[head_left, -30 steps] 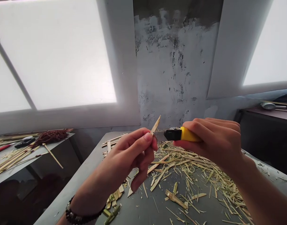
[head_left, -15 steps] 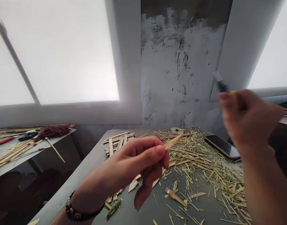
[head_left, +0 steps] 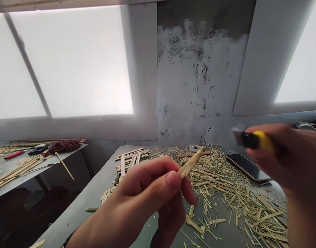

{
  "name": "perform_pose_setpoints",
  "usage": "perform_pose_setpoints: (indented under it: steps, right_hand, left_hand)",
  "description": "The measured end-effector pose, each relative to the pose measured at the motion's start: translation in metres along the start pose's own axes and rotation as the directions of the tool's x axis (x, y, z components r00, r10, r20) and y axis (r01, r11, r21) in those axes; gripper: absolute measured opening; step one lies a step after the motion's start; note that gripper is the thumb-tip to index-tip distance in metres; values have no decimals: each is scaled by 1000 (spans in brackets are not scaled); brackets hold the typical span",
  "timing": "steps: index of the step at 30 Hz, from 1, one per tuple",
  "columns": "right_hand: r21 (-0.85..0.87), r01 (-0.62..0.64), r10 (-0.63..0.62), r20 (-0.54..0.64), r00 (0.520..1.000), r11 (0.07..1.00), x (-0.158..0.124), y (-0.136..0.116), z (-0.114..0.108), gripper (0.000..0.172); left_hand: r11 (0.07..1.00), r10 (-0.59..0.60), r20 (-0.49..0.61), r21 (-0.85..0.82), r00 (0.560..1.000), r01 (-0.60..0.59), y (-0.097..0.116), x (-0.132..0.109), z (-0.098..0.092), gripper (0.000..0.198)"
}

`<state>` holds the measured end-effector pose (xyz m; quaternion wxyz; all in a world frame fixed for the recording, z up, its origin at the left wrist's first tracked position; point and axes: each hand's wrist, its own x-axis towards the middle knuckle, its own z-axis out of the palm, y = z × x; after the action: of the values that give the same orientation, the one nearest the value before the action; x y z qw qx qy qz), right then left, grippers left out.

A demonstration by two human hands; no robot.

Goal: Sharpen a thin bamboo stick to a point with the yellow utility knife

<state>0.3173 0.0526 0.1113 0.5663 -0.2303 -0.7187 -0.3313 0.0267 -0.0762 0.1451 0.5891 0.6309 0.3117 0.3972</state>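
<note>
The left hand (head_left: 153,196) is pinching a pointed bamboo sliver (head_left: 191,164) between thumb and finger, its long axis slanting far and right. The right hand (head_left: 284,151), blurring, is gripping a knife (head_left: 251,140) to the sliver's right, apart from it. Beyond, shavings (head_left: 235,193) are littering the table (head_left: 70,220), a phone (head_left: 247,167) lying right.

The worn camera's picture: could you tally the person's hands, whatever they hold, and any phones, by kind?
Hands: 2, the left hand and the right hand
Utility knife, yellow and black, in the right hand: 1
Pointed bamboo sliver in the left hand: 1
Smartphone on the table: 1
Total: 5
</note>
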Motion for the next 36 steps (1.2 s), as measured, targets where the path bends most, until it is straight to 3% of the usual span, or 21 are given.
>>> perform_pose_setpoints:
  steps: [3,9,17,22,27,31,34,36]
  right_hand:
    - [117,154,-165,93,982,981,13,-32,2,20]
    - [216,185,-222,161,962,959,19,-55,2,32]
    - [236,120,-170,208,963,964,18,-58,4,33]
    - [124,146,-160,107,981,981,14,-58,3,35]
    - [-8,81,-80,93,992,997,9,-60,4,31]
    - [-41,90,-88,68,994,995,12,-65,14,33]
    - [-86,68,-62,78,995,994,14,-54,18,32]
    - [-118,-56,63,56,996,991,8,-32,12,28]
  left_hand:
    - [999,34,-32,18,999,-34,-2,1,-1,32]
    - [999,31,-8,24,999,-31,-4,3,1,32]
    - [995,55,-56,88,997,-50,-7,2,3,36]
    - [995,59,-58,80,997,-54,-10,2,3,34]
    - [995,67,-66,83,996,-61,-7,6,3,31]
    - [984,106,-98,155,990,-90,-7,12,-3,33]
    - [979,86,-108,195,990,-64,-7,15,-10,33]
    - [980,2,-53,198,999,9,-7,12,-13,34]
